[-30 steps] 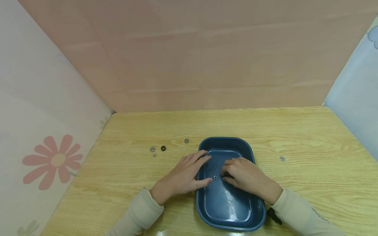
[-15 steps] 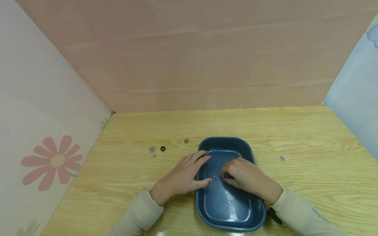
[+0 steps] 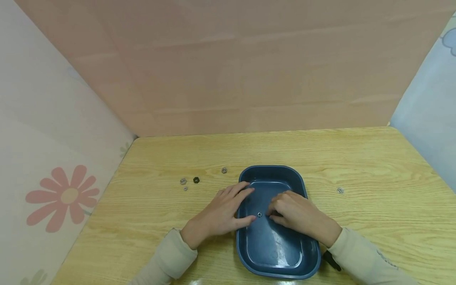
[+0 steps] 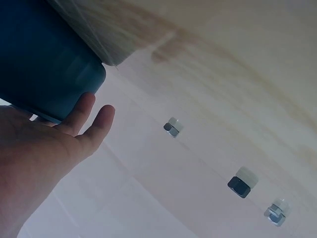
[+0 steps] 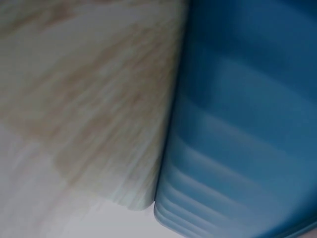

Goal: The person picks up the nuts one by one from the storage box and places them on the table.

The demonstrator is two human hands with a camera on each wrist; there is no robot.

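Note:
A blue plastic tray [image 3: 281, 273] stands on the wooden table, with a small metal nut [image 3: 259, 214] on its floor. Over its left rim lies my left hand [image 3: 222, 211], fingers and thumb extended, the thumb tip close to that nut. In the left wrist view, fingers of the left hand [image 4: 54, 144] show against the tray's outer wall [image 4: 49, 64]. My right hand [image 3: 293, 209] reaches over the right rim into the tray with its fingers curled down. Its fingertips are mostly hidden, so whether they hold anything cannot be told. The right wrist view shows mainly the tray's side [image 5: 237, 134].
Left of the tray lie a dark nut [image 3: 196, 180], a silver nut [image 3: 183, 181], a smaller nut [image 3: 185, 189] and another nut [image 3: 224, 170]. One more nut [image 3: 340, 190] is to the right. A black object [image 3: 331, 261] sits beside the right sleeve.

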